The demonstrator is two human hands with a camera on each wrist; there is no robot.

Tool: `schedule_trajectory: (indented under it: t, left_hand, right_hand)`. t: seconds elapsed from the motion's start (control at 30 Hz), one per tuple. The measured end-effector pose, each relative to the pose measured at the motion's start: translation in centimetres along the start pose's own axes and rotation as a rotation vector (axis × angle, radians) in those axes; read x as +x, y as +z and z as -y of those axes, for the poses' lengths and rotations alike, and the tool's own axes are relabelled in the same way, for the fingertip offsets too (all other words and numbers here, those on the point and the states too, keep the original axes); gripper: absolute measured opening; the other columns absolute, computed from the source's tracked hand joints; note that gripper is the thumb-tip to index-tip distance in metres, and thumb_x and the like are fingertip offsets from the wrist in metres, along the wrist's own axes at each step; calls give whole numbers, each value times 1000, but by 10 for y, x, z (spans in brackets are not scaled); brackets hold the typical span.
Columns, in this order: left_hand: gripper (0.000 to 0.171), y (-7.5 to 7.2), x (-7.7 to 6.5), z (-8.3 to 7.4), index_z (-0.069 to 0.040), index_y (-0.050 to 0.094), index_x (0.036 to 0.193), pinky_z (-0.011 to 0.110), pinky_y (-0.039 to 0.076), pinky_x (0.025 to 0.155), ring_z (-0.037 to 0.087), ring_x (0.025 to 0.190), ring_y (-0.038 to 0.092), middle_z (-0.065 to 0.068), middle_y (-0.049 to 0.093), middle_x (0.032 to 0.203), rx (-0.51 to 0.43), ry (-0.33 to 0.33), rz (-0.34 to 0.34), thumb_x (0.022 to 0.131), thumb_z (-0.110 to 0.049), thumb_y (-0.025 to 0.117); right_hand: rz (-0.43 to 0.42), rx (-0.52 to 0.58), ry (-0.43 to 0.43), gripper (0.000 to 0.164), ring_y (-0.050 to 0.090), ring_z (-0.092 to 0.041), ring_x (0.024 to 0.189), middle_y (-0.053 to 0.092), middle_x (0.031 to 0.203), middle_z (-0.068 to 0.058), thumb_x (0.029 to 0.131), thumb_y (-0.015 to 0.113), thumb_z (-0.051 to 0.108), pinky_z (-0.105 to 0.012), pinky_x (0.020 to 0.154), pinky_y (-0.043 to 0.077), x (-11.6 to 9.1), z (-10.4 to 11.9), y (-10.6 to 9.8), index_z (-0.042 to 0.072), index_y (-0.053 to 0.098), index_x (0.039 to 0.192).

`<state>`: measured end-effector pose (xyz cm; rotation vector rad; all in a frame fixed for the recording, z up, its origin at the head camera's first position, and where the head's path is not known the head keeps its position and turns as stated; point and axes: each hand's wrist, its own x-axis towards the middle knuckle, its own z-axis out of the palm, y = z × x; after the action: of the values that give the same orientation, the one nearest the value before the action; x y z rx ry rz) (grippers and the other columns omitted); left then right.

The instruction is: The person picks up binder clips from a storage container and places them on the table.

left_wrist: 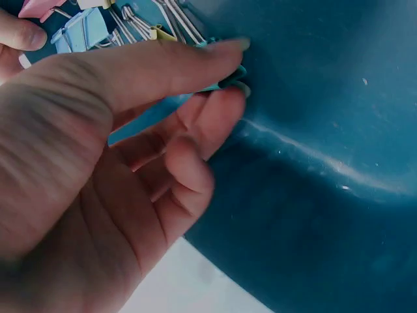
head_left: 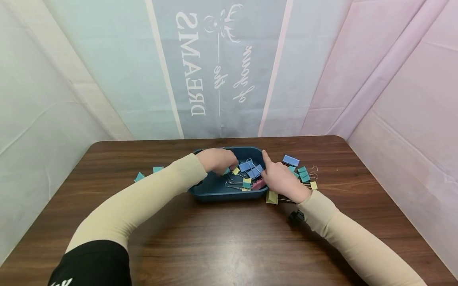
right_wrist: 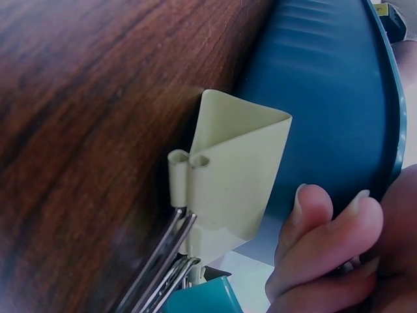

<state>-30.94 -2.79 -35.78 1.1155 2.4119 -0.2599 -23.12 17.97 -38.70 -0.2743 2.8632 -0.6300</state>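
A dark blue plastic bin point(head_left: 214, 196) holds several binder clips, among them blue clips point(head_left: 246, 166), a pink clip point(head_left: 258, 184) and a teal and yellow pair point(head_left: 247, 183). Inside it, my left hand point(head_left: 219, 159) pinches a teal binder clip point(left_wrist: 231, 77) between thumb and fingertips, low over the bin's floor. My right hand point(head_left: 282, 178) grips the bin's right rim, thumb on the inner side, index finger stretched along the edge, other fingers bent outside. Beside that hand, against the outer wall, stands a large pale yellow binder clip point(right_wrist: 238, 176).
To the right of the bin lie more clips, including a blue clip point(head_left: 291, 160) and a teal clip point(head_left: 303, 174). Two teal clips point(head_left: 139, 176) lie on the left, partly behind my left sleeve. The brown wooden table point(head_left: 222, 242) ends at a printed curtain point(head_left: 222, 71).
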Motion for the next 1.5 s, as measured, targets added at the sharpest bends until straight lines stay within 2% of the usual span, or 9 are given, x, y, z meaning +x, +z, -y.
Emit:
schedule_trajectory:
  t: [0.17, 0.4, 0.63, 0.7, 0.83, 1.03, 1.23, 1.37, 1.5]
  left_hand:
    - [24, 2, 4, 0, -13, 66, 108, 27, 44, 70, 16, 78, 51, 2, 58, 99, 10, -1, -12, 93, 4, 61]
    - [25, -6, -1, 1, -15, 70, 109, 25, 46, 68, 16, 78, 53, 1, 60, 100, 22, -7, -46, 91, 1, 64]
    - [28, -22, -20, 2, -15, 69, 113, 28, 52, 76, 18, 89, 57, 1, 63, 110, 27, -15, -87, 88, -2, 70]
    - [29, -27, -27, 4, -13, 69, 113, 30, 52, 80, 19, 91, 57, 1, 62, 109, 11, -13, -107, 87, -2, 72]
    - [24, -35, -45, 10, -10, 68, 104, 30, 51, 75, 19, 86, 55, 2, 61, 100, -29, 10, -157, 85, 4, 69]
    - [22, -34, -85, 35, -8, 67, 93, 32, 47, 71, 21, 81, 53, 5, 60, 91, -124, 15, -228, 81, 10, 60]
    - [27, -17, -125, 76, -10, 68, 95, 34, 49, 72, 19, 79, 56, 2, 62, 89, -251, -28, -292, 81, 10, 57]
    - [28, -2, -140, 101, -6, 66, 93, 35, 49, 72, 20, 76, 54, 5, 61, 85, -280, -56, -308, 79, 13, 51]
    - [31, 12, -143, 119, -2, 67, 98, 37, 52, 74, 22, 82, 57, 8, 64, 92, -325, -100, -287, 76, 15, 53]
  right_hand:
    - [2, 0, -3, 69, 34, -14, 36, 48, 51, -4, 104, 43, 15, -28, 39, 34, -1, 1, 0, 3, 2, 158]
    - [6, 4, 1, 70, 34, -14, 36, 48, 51, -4, 104, 43, 15, -28, 39, 34, 0, 1, 0, 3, 2, 159]
    - [16, 8, 15, 70, 35, -14, 36, 48, 51, -4, 104, 43, 16, -28, 39, 35, -1, 2, 0, 4, 1, 159]
    - [15, 13, 21, 70, 35, -14, 36, 48, 51, -4, 104, 43, 16, -28, 39, 35, -2, 2, -1, 5, 1, 159]
    - [10, 12, 25, 70, 34, -14, 36, 48, 51, -4, 104, 43, 16, -28, 39, 34, -2, 1, -1, 4, 1, 159]
    - [9, 10, 4, 69, 34, -14, 36, 48, 51, -4, 104, 43, 15, -29, 39, 35, -2, 2, 0, 4, 1, 159]
    - [3, 7, 7, 70, 34, -14, 36, 48, 51, -4, 104, 43, 16, -28, 39, 33, -1, 1, -1, 4, 2, 159]
    - [8, 15, 13, 70, 35, -15, 36, 48, 51, -4, 104, 43, 17, -29, 39, 34, -1, 2, -2, 4, 1, 159]
    - [5, 21, 20, 71, 35, -15, 36, 48, 51, -4, 104, 43, 17, -29, 39, 35, -2, 2, -2, 5, 1, 159]
